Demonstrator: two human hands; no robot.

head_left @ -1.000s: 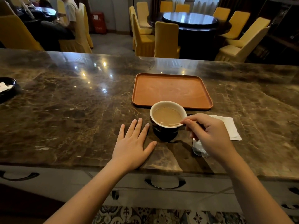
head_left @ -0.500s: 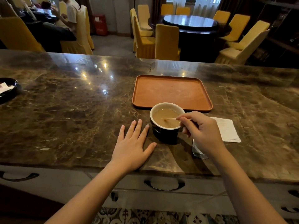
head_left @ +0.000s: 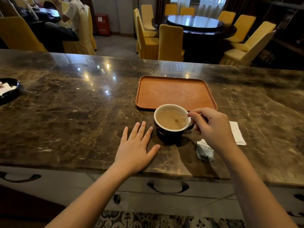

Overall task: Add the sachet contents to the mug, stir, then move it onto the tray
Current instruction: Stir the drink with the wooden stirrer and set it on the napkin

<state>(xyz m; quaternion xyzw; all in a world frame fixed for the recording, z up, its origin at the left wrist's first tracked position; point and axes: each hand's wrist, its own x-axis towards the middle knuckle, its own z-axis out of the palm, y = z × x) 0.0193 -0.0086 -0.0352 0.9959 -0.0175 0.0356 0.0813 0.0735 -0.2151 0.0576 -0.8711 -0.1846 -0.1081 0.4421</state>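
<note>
A dark mug with a white inside stands on the marble counter, filled with light brown drink. My right hand pinches a thin wooden stir stick whose tip dips into the drink. Flat on the counter just left of the mug lies my left hand, fingers spread, holding nothing. An orange-brown tray sits directly behind the mug, nothing on it. A torn grey sachet lies on the counter under my right wrist.
A white napkin lies right of my right hand. A black dish with paper sits at the counter's far left edge. Beyond the counter are yellow chairs, a round dark table and seated people. Drawers with handles run below the counter's front edge.
My right hand has carried the stir stick around inside the mug, from its near right side toward the far right rim. The left hand and mug stay put.
</note>
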